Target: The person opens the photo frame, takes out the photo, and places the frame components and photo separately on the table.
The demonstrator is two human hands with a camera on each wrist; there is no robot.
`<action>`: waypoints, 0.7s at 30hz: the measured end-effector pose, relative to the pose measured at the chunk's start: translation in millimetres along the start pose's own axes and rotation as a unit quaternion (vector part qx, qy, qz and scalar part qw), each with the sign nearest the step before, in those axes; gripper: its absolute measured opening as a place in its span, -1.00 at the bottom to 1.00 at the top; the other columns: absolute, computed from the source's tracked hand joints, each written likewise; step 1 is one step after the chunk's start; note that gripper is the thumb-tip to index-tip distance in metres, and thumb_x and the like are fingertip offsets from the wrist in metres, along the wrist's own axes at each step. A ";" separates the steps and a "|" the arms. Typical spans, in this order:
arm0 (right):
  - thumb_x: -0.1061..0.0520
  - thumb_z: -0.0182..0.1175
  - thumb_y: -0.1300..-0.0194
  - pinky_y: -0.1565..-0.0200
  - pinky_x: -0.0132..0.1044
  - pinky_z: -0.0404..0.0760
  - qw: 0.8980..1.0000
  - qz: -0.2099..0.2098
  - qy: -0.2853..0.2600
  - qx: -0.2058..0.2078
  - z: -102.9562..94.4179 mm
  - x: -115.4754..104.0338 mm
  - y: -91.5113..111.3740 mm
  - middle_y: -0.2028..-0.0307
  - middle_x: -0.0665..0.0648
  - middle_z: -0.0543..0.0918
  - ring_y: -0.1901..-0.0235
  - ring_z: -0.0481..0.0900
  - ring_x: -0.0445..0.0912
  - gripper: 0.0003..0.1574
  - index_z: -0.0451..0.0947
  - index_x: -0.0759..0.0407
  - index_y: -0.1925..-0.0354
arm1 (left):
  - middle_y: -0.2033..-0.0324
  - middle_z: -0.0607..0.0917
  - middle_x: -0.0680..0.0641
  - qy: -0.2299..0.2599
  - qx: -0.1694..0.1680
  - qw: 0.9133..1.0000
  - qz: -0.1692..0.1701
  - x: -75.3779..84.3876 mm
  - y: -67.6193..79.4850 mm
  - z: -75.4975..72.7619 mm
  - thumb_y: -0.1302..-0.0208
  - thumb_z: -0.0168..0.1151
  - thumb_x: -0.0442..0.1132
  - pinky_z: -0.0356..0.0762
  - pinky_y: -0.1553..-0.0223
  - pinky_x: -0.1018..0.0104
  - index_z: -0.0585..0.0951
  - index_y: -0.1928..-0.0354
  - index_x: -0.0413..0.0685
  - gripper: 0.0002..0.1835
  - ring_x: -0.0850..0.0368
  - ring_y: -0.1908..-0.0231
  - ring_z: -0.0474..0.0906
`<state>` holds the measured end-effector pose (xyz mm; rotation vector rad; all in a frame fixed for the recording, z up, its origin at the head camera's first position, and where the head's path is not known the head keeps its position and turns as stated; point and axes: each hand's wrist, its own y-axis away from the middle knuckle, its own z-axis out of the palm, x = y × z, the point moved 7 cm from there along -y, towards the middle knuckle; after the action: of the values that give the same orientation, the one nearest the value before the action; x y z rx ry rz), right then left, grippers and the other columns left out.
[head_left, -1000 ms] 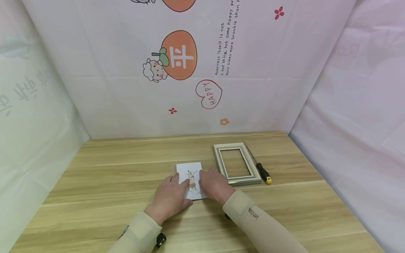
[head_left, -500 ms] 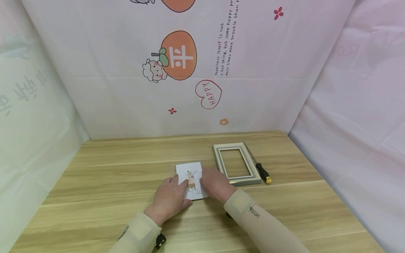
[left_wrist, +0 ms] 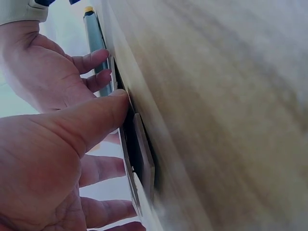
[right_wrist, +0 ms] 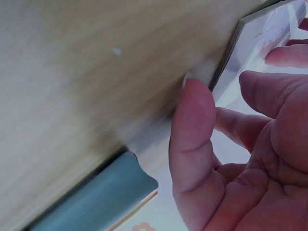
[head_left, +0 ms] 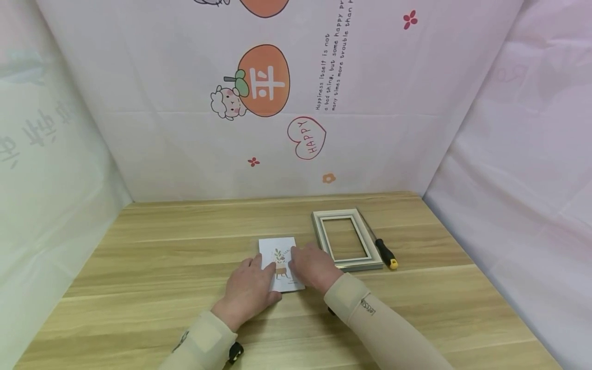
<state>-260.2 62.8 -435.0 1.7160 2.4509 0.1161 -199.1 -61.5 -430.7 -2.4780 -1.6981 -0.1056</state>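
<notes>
A white card (head_left: pixel 282 284) printed with a deer-like figure and leaves lies on top of a thin board (left_wrist: pixel 137 166) near the middle of the wooden table. Beneath the board, a flat piece stands away from its underside in the left wrist view. My left hand (head_left: pixel 247 288) spreads over the card's left side, index fingertip on the print and thumb (left_wrist: pixel 108 115) at the near edge. At the card's right edge rests my right hand (head_left: pixel 316 266), its fingers slightly bent; its little finger (right_wrist: pixel 192 130) reaches down close to the table. Its thumb is hidden from the head.
An empty cream picture frame (head_left: pixel 376 259) with a teal-grey outer side lies just right of my right hand. Along its right side is a screwdriver (head_left: pixel 386 253) with a black and yellow handle. White printed cloth (head_left: pixel 194 149) walls the table's back and sides.
The right fingertips shift slightly outward and back in along the card's right edge. My left hand stays in place; the card and frame hold their positions.
</notes>
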 end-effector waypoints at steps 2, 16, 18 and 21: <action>0.00 0.09 -0.61 0.35 -0.13 0.66 1.000 0.001 -0.004 -0.001 -0.2 0.5 0.3 0.34 0.17 0.57 0.23 0.49 -0.01 -0.70 0.59 0.20 0.07 | -0.29 0.54 -0.46 -0.001 0.002 1.000 0.000 0.1 0.7 -0.3 -0.16 0.52 0.20 0.55 -0.23 -0.16 0.61 -0.29 -0.16 -0.22 -0.35 -0.22 0.54; 0.00 0.13 -0.56 0.31 -0.09 0.67 0.999 0.032 -0.022 0.001 3.8 8.3 -0.9 0.18 0.31 0.63 0.24 0.54 0.04 -0.61 0.62 0.34 0.13 | -0.29 0.54 -0.46 0.013 0.000 1.000 -0.013 -0.4 1.1 0.0 -0.16 0.54 0.15 0.57 -0.19 -0.18 0.61 -0.28 -0.18 -0.24 -0.37 -0.18 0.58; -0.02 0.14 -0.55 0.34 -0.11 0.65 0.998 0.046 -0.036 -0.007 6.0 11.3 -4.2 0.16 0.31 0.65 0.28 0.55 0.04 -0.60 0.62 0.33 0.16 | -0.27 0.56 -0.45 0.017 0.001 1.000 -0.011 -0.1 1.3 -0.2 -0.16 0.54 0.13 0.55 -0.22 -0.16 0.62 -0.25 -0.20 -0.26 -0.35 -0.18 0.58; -0.03 0.15 -0.54 0.35 -0.13 0.63 0.997 0.058 -0.051 -0.017 7.4 14.7 -9.4 0.24 0.27 0.68 0.36 0.57 0.02 -0.60 0.62 0.31 0.22 | -0.24 0.58 -0.44 0.019 0.002 1.000 -0.009 0.0 1.5 0.0 -0.17 0.55 0.12 0.55 -0.23 -0.14 0.63 -0.22 -0.21 -0.29 -0.35 -0.18 0.59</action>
<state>-272.7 73.2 -444.8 1.8031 2.2644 0.0808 -197.7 -62.0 -430.8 -2.4417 -1.7055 -0.1487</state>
